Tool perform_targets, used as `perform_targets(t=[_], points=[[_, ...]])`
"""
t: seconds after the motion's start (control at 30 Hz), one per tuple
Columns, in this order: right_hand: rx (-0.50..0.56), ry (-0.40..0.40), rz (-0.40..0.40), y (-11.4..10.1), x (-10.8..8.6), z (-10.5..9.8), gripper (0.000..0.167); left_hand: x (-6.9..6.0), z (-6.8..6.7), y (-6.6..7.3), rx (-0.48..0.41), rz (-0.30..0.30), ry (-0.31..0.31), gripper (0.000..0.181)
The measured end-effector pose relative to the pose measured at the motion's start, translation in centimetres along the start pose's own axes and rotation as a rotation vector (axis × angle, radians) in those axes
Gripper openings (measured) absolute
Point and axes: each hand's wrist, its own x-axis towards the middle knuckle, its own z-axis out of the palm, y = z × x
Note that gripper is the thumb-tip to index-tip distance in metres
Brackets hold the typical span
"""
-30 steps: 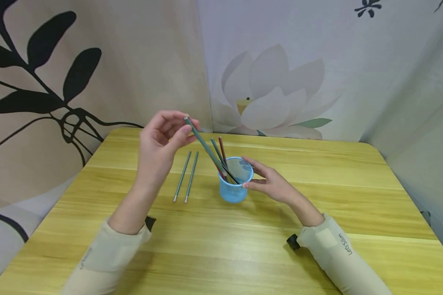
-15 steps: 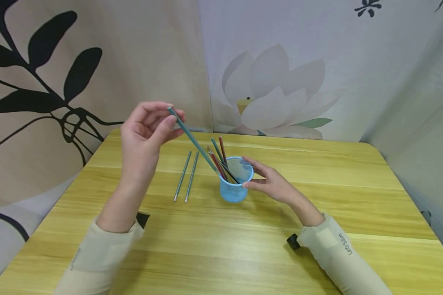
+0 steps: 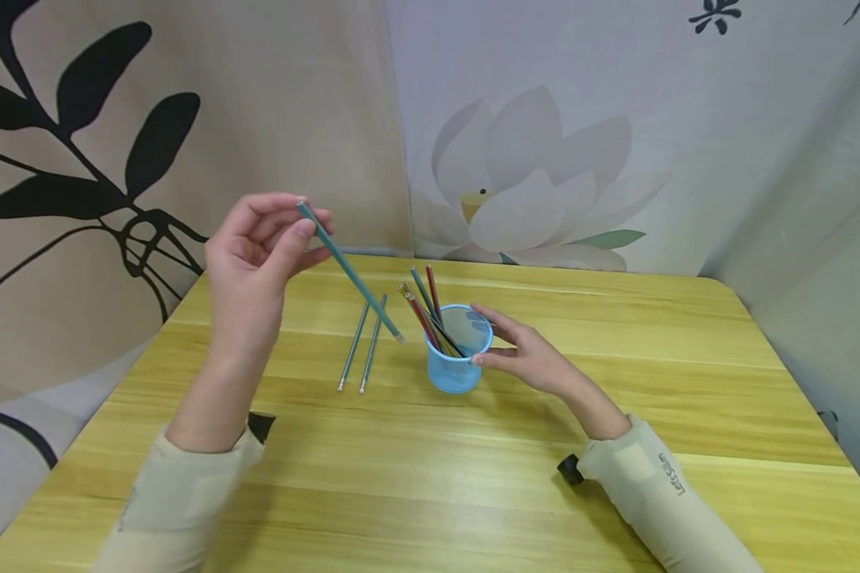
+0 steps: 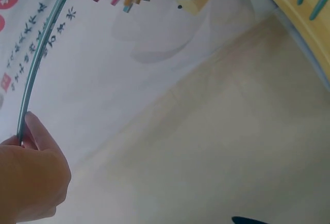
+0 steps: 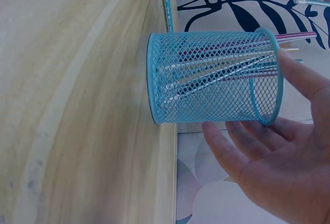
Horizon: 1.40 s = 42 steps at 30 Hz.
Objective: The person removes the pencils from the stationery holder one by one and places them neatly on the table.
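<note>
My left hand (image 3: 258,263) pinches a teal pencil (image 3: 351,274) near its upper end, between thumb and fingers. The pencil slants down to the right, its eraser end in the air left of the blue mesh pencil cup (image 3: 455,374). That cup stands upright on the table, and my right hand (image 3: 523,350) holds its rim from the right, thumb in front and fingers behind. Inside it lean several pencils (image 5: 221,72), red, teal, yellowish and black. Two more teal pencils (image 3: 373,346) lie side by side on the table, left of the cup.
The wooden table (image 3: 430,485) ends at the back against a curtain (image 3: 315,119) printed with plants and a lotus. Another curtain side (image 3: 817,199) hangs along the right edge.
My left hand has moved left and slightly up, drawing the teal pencil out of the cup to the air beside it. The right hand and cup have stayed in place.
</note>
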Motion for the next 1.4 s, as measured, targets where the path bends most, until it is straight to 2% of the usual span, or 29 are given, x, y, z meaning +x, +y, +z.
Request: perform_targets(t=[0.17,0.43,0.83,1.17,1.4], points=[[-0.003,0.003,0.007,-0.2,-0.1,0.1,0.076,0.1,-0.7,-0.1,0.009,0.01,0.024,0.016],[-0.01,0.004,0.014,-0.2,-0.1,0.0,0.076,0.5,-1.9,-0.4,0.002,-0.008,0.059,0.017],[0.002,0.004,0.017,-0.2,-0.1,0.1,0.076,0.8,-3.5,-1.4,0.049,-0.064,0.122,0.019],[-0.003,0.004,0.011,-0.2,0.0,0.0,0.076,0.9,-5.0,-2.6,0.151,-0.097,0.147,0.02],[-0.007,0.005,0.009,-0.1,0.0,0.1,0.076,1.1,-6.0,-3.4,0.155,-0.147,0.156,0.019]])
